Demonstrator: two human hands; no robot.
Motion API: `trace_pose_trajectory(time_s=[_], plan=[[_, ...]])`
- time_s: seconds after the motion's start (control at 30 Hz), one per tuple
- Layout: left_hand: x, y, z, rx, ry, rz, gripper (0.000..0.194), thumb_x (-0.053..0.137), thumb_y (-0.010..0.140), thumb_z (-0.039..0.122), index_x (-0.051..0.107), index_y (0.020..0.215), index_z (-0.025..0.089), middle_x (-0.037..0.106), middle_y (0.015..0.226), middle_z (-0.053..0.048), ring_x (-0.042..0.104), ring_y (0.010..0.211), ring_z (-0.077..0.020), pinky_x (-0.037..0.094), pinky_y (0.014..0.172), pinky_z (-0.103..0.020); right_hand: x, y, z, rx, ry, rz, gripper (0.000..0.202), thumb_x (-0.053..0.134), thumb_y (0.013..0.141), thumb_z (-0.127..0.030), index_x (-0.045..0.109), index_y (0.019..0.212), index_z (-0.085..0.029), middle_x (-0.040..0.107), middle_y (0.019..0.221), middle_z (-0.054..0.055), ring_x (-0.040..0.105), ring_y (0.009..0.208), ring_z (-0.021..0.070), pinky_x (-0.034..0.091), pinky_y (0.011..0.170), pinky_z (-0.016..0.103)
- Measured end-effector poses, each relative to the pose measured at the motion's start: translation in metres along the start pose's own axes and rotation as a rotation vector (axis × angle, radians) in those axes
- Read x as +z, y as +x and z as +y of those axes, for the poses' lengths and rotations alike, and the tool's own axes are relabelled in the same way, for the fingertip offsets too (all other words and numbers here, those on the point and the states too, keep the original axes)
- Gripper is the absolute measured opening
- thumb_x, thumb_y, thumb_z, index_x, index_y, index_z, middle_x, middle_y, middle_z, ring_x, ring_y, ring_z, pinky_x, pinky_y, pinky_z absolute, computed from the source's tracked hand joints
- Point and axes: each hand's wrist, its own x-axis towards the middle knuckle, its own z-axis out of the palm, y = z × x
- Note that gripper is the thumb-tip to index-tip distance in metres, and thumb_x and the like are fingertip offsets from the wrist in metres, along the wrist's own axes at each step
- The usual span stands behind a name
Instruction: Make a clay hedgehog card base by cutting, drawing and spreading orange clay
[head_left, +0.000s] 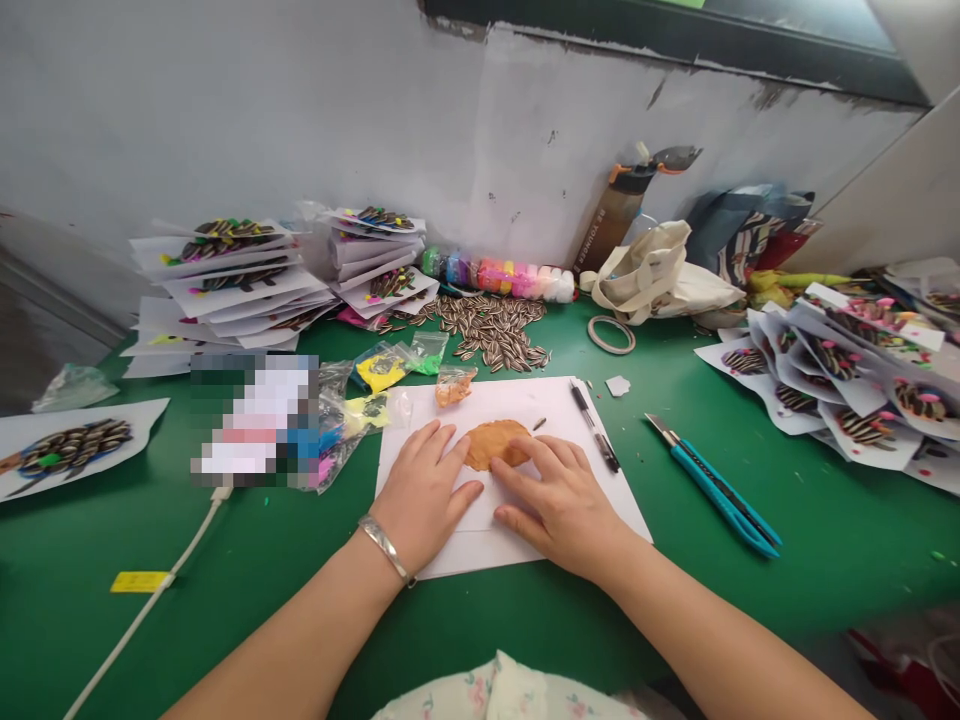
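Note:
A flattened oval of orange-brown modelling clay [495,442] lies on white paper [480,515] in front of me. My left hand [424,485] rests palm down on the paper, fingers outstretched, its fingertips by the clay's left edge. From the other side, my right hand [559,495] touches the clay's right and lower edge with spread, slightly bent fingers. Neither hand grips anything. One sunflower seed [539,424] sits just beyond the clay. A small bag of orange clay [454,386] lies at the paper's top edge, and a black pen [595,425] along its right side.
A blue utility knife [716,485] with its blade out lies right of the paper. Behind are loose sunflower seeds [495,325], a tape roll [611,335] and clay bags [381,368]. Stacked seed pictures [232,285] stand left, more [847,370] right. A white cable [150,600] crosses the left side.

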Motion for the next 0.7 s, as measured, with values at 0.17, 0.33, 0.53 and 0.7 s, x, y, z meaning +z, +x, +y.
trace_pose_trajectory(time_s=[0.17, 0.33, 0.53, 0.7], plan=[[-0.001, 0.0, 0.0, -0.002, -0.004, 0.006, 0.045, 0.056, 0.084, 0.033, 0.055, 0.123, 0.009, 0.051, 0.129, -0.018, 0.04, 0.125, -0.0339, 0.035, 0.104, -0.05, 0.001, 0.001, 0.0, 0.016, -0.014, -0.009, 0.041, 0.05, 0.087, -0.045, 0.054, 0.125, -0.029, 0.044, 0.132, 0.009, 0.037, 0.117, 0.0301, 0.033, 0.096, 0.049], [0.001, -0.001, -0.001, 0.003, 0.007, 0.007, 0.045, 0.056, 0.084, 0.034, 0.054, 0.123, 0.01, 0.051, 0.129, -0.018, 0.039, 0.125, -0.0344, 0.036, 0.104, -0.05, 0.003, 0.004, -0.001, 0.034, -0.067, -0.042, 0.043, 0.046, 0.087, -0.05, 0.053, 0.125, -0.029, 0.035, 0.143, 0.008, 0.031, 0.126, 0.0319, 0.028, 0.101, 0.052], [0.001, 0.0, -0.001, 0.013, -0.002, 0.018, 0.045, 0.055, 0.084, 0.033, 0.054, 0.123, 0.011, 0.051, 0.128, -0.018, 0.039, 0.125, -0.034, 0.037, 0.103, -0.051, -0.003, 0.011, -0.004, 0.076, -0.109, -0.042, 0.051, 0.042, 0.087, -0.056, 0.047, 0.131, -0.032, 0.029, 0.147, 0.009, 0.03, 0.128, 0.0339, 0.026, 0.101, 0.054], [0.001, 0.0, -0.001, 0.017, -0.015, 0.019, 0.047, 0.056, 0.084, 0.034, 0.052, 0.126, 0.011, 0.051, 0.127, -0.018, 0.04, 0.124, -0.034, 0.037, 0.103, -0.052, -0.003, 0.026, -0.005, 0.081, -0.153, -0.079, 0.053, 0.034, 0.088, -0.06, 0.047, 0.131, -0.03, 0.034, 0.145, 0.01, 0.03, 0.128, 0.0339, 0.022, 0.102, 0.055]])
